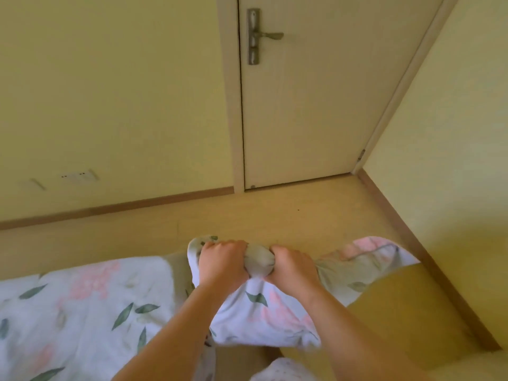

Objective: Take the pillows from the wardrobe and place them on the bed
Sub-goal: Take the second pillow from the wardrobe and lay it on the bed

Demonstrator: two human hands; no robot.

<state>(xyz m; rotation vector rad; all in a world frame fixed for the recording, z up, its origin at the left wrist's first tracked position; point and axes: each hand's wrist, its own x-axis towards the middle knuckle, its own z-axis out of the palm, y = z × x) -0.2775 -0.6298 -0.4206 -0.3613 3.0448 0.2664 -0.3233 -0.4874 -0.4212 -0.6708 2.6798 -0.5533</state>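
- Both hands were closed tight on one pillow [264, 312]: the left hand [222, 261] and the right hand [291, 266] sat side by side, each fist bunching the floral cover along the pillow's far edge.
- The pillow was held clear above the floor [302, 215], just beside the bed [82, 306], which lay to the left under a matching floral cover. It was not yet set down.
- Risk, as judged: the grip took cloth rather than filling, so the cover could slip or the pillow sag and swing if it were thrown across.
- Risk, as judged: the near end hung low; it could drag on the floor or catch the bed's edge.
- No wardrobe was in view, so how many pillows remained could not be told.
- A closed door [316, 105] with a metal handle [264, 35] stood ahead, well apart from the hands. Nothing lay between pillow and bed.
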